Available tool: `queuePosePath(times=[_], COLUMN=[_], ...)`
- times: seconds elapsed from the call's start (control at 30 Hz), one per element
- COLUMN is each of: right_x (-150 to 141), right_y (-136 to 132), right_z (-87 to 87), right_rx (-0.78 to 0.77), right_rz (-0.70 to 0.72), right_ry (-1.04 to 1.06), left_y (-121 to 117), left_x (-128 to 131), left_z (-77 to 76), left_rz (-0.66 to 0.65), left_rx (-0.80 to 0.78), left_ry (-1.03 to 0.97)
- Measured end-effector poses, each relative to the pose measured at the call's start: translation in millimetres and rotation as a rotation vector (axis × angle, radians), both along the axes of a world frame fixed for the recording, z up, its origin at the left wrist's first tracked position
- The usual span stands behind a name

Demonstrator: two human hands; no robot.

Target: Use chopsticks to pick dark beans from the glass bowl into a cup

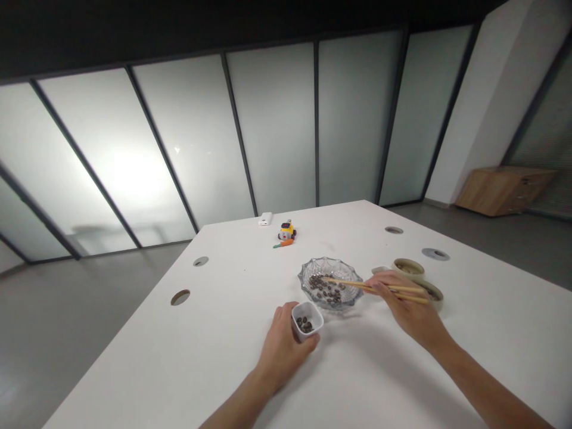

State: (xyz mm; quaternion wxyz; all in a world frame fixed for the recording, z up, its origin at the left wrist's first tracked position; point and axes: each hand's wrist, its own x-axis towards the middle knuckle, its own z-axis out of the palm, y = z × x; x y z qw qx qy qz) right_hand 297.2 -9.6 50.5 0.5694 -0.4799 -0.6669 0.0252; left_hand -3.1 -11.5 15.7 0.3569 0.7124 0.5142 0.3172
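My left hand (286, 344) is wrapped round a small white square cup (314, 314), with several dark brown beans or seeds (304, 325) lying inside it. Just beyond the cup stands a clear cut-glass bowl (353, 274) with a scalloped rim, its bottom scattered with more of the dark seeds (328, 292). My right hand (402, 304) grips a pair of wooden chopsticks (357, 283) from the right side. Their tips reach over the rim into the bowl, among the seeds. Whether they pinch a seed is too small to tell.
Behind my right hand are two greenish round dishes (409, 262) and a partly hidden white dish (381, 270). Farther back on the white table (214, 357) lie an orange-and-green carrot-shaped item (284, 243), a yellow toy vehicle (286, 230) and a white box-like device (265, 218). Round holes (180, 297) pierce the tabletop.
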Motion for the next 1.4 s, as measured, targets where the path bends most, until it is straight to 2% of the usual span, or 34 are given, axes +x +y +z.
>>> queuePosePath(times=[0.13, 0.27, 0.37, 0.8, 1.07, 1.3, 1.4], right_x=[-7.8, -24.1, -34.8, -32.1, -34.4, -16.0, -10.3], right_y=[2.0, 1.1, 0.9, 7.0, 7.9, 7.1, 6.0], right_z=[-11.7, -24.6, -29.1, -27.6, -24.5, -16.5, -11.9], right_rx=[-0.007, -0.076, -0.083, 0.043, -0.079, -0.117, -0.106], right_rz=[0.019, 0.16, 0.197, 0.01, 0.065, -0.115, -0.148], right_ry=[0.022, 0.038, 0.022, 0.015, 0.06, 0.111, 0.09], left_y=[0.3, 1.0, 1.9, 1.2, 1.4, 2.0, 1.9], left_x=[0.1, 0.8, 0.9, -0.3, -0.5, -2.7, -3.8], left_z=[-1.4, -2.6, -3.7, -1.5, -1.9, -2.2, -2.9], left_rz=[0.001, -0.004, -0.017, -0.009, -0.017, -0.009, -0.012], left_rx=[0.005, 0.015, 0.028, 0.026, 0.03, 0.006, 0.015], left_ry=[0.0, -0.001, -0.007, 0.005, 0.0, 0.011, 0.006])
